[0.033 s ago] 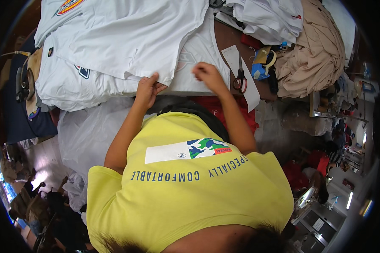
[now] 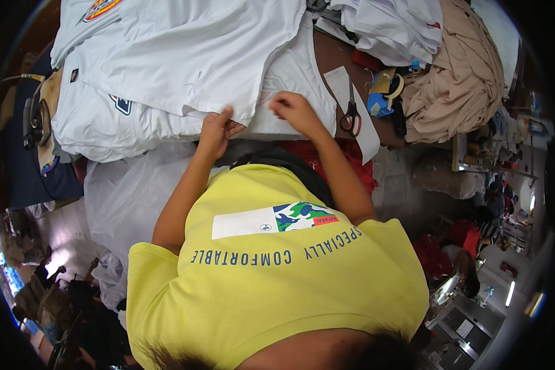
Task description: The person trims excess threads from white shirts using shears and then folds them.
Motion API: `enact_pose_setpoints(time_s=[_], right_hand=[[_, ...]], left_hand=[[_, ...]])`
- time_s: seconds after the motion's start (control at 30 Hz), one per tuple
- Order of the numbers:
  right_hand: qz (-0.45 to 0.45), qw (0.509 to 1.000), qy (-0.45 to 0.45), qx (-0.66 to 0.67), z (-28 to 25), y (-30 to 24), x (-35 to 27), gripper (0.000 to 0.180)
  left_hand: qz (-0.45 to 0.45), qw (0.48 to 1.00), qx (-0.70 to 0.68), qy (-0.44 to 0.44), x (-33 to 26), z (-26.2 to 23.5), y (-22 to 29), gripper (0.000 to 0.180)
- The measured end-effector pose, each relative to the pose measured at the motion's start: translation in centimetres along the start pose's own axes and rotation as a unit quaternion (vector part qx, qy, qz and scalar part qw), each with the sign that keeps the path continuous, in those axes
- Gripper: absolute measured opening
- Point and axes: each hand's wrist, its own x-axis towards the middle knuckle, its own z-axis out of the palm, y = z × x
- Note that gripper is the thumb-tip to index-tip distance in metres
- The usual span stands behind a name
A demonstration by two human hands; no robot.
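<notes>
White shirts [image 2: 191,55] lie layered on the table in front of me. My left hand [image 2: 218,131] pinches the near hem of the top white shirt between thumb and fingers, close to its right corner. Just to the right, my right hand [image 2: 296,113] hovers over the lower white shirt [image 2: 302,74], its fingers drawn together. Whatever those fingers hold, if anything, is too small to make out. A pale grey emblem shows on the lower shirt beside that hand, and a dark badge [image 2: 121,105] appears further left.
Scissors [image 2: 351,114] with dark and red handles rest on a white paper strip [image 2: 368,139] at the right. Beyond are a tape roll [image 2: 396,89], a beige cloth pile [image 2: 453,80] and more white garments [image 2: 391,31]. Clear plastic sheeting [image 2: 129,185] hangs at the table's near left.
My right hand has moved a little to the left, closer to my left hand. The left hand keeps its place on the hem.
</notes>
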Motion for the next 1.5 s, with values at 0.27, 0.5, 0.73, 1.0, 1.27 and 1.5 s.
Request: enact_pose_setpoints(time_s=[0.27,0.5,0.73,1.0,1.27,1.5], right_hand=[[0.013,0.957,-0.01,-0.29,4.9,-2.1,3.1,0.022],[0.029,0.937,0.005,-0.347,5.1,-2.4,2.2,0.021],[0.101,0.937,0.0,-0.334,4.6,-3.4,1.4,0.028],[0.208,0.948,-0.057,-0.233,3.0,-1.7,1.7,0.04],[0.122,0.948,0.014,0.294,2.6,1.6,-0.2,0.063],[0.106,0.959,0.132,0.226,-9.0,1.6,-8.6,0.065]], left_hand=[[0.013,0.998,0.065,-0.01,0.2,-1.2,-1.5,0.029],[0.018,0.994,0.104,-0.008,0.0,-1.2,-2.8,0.039],[0.003,0.98,0.191,-0.055,-0.9,-0.5,-1.2,0.045],[0.004,0.992,0.1,-0.081,-0.8,-0.6,-0.8,0.043],[0.021,0.958,0.262,-0.119,-0.6,-0.2,-0.8,0.049],[0.35,0.609,0.703,0.113,-1.8,-7.0,6.4,0.065]])
